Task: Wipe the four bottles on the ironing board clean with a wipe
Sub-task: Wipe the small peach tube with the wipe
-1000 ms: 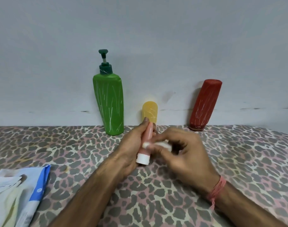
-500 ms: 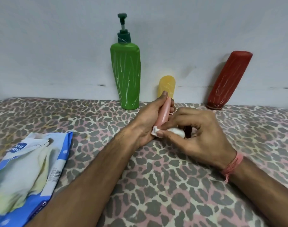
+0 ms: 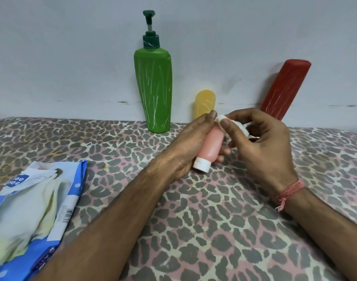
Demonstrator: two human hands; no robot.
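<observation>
While held slantwise above the middle of the ironing board (image 3: 193, 230), cap toward the near edge: pink bottle (image 3: 213, 146), white cap (image 3: 202, 164) lowest, upper end under the wipe (image 3: 232, 125). Best done, by the look of it, with long strokes from top to cap, turning the bottle a little between strokes so no side is missed, and finishing round the cap's rim. Left hand (image 3: 190, 145) curled about the bottle from behind, thumb along its upper side, fingers (image 3: 224, 152) peeping out beneath. Right hand (image 3: 260, 145) pinching the folded wipe between thumb and forefinger, narrow, pressed to the bottle's top end. Along the far edge, against the wall: green pump bottle (image 3: 154, 92) upright, yellow bottle (image 3: 204, 103) just beside the hands, red bottle (image 3: 285, 88) leaning. At the near left corner: blue wipe packet (image 3: 31, 209), lying flat.
</observation>
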